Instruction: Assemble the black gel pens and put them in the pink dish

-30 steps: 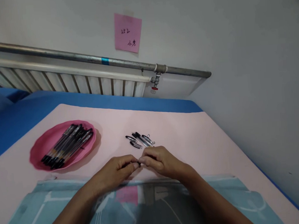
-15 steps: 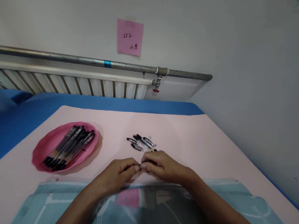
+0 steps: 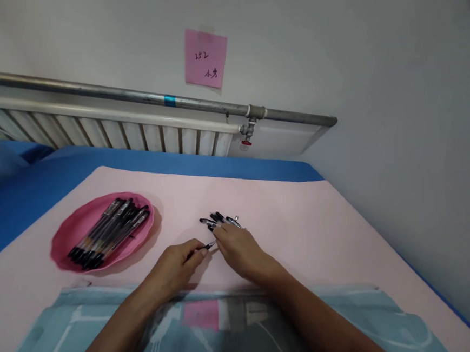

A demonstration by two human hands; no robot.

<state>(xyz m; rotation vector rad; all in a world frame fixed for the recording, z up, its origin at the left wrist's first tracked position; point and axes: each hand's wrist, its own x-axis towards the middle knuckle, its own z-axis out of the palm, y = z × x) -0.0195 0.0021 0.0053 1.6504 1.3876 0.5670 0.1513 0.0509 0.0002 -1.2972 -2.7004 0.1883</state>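
Observation:
My left hand (image 3: 180, 262) is closed on a pen (image 3: 208, 246), with its bare pointed tip sticking out to the right past the fingertips. Most of the pen's body is hidden in the fingers. Over the small pile of pen parts reaches my right hand (image 3: 238, 246), its fingers curled down and closed on a clear pen cap with a black end (image 3: 211, 228), largely covered by the hand. Around those fingers lie another pen cap (image 3: 206, 220), black-ended pen barrels (image 3: 217, 216) and a further clear cap (image 3: 233, 221).
On the left of the pink tabletop (image 3: 172, 202) a pink scalloped dish (image 3: 61, 238) holds several capped black pens (image 3: 109, 229). A pale blue patterned cloth (image 3: 87, 323) lies along the near edge. Behind are a radiator (image 3: 134, 135), a metal pipe (image 3: 110, 93) and a wall.
My hands were together at the front and have come apart. The right hand has moved forward onto the pile. The pen tip now shows beyond my left fingers.

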